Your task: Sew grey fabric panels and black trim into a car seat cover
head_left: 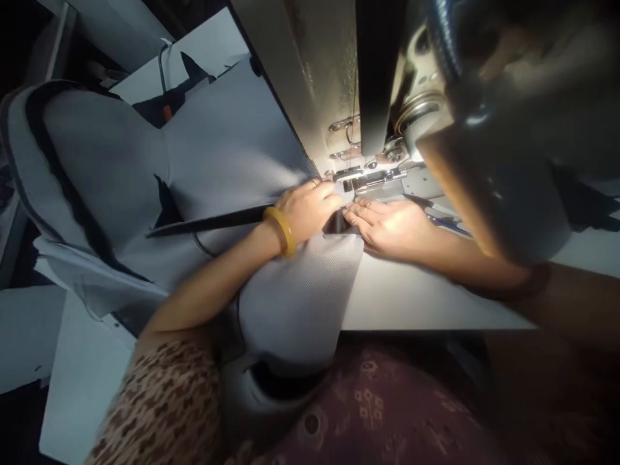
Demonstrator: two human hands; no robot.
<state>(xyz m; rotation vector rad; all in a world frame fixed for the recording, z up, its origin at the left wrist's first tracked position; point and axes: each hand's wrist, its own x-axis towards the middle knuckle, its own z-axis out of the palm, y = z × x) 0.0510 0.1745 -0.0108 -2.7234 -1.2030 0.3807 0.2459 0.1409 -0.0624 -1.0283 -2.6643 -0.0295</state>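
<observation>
Grey mesh fabric (300, 290) with black edging runs from the sewing machine (329, 77) over the table's front edge. Close in front of the presser foot (349, 175), my left hand (310, 210) grips the fabric with fingers curled; a yellow bangle (281, 231) circles that wrist. My right hand (394, 226) lies just to the right, its bent fingertips pressed together on the fabric edge by the needle area. The exact bit pinched under the right fingertips is hidden. A large sewn grey panel (217, 142) spreads to the left of my left hand.
A curved grey piece with a black zipper-like band (53, 168) lies at far left, over stacked grey sheets (97, 271). The machine head (504, 148) looms at right. A blue-handled tool (448, 225) rests behind my right wrist. The white tabletop (416, 297) ends near my lap.
</observation>
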